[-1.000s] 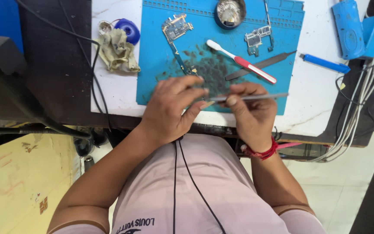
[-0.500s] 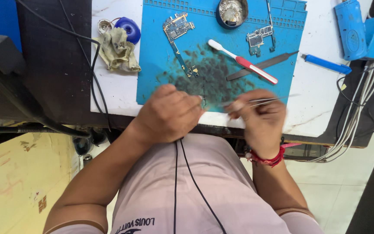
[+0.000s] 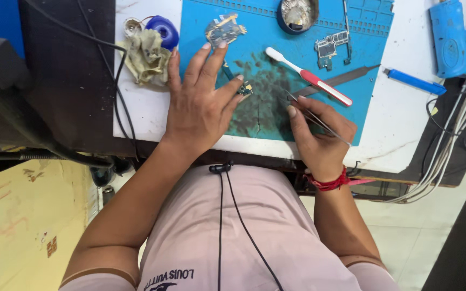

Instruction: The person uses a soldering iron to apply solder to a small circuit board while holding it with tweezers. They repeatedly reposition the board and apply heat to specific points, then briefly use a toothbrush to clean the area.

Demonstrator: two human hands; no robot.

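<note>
Tweezers [image 3: 319,123] pinched in right hand [image 3: 319,140], long axis pointing up-left across mat [image 3: 373,43].
Left hand [image 3: 200,108] flat, fingers spread, fingertip touching small chip [image 3: 245,89]; round tin [image 3: 296,13] holds metal scraps at mat's far edge.

My left hand [image 3: 198,108] left my right hand [image 3: 319,137], opened and spread flat on the blue mat [image 3: 373,32] by a small chip [image 3: 245,89], while my tweezers [image 3: 314,119] moved onto the mat.

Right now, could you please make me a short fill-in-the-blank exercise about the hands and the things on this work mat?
1. The right hand holds thin metal ____.
2. The left hand lies spread on the ____ mat.
3. The toothbrush has a red and ____ handle.
4. A crumpled ____ lies left of the mat, beside the left hand.

Missing words: tweezers; blue; white; cloth
</note>
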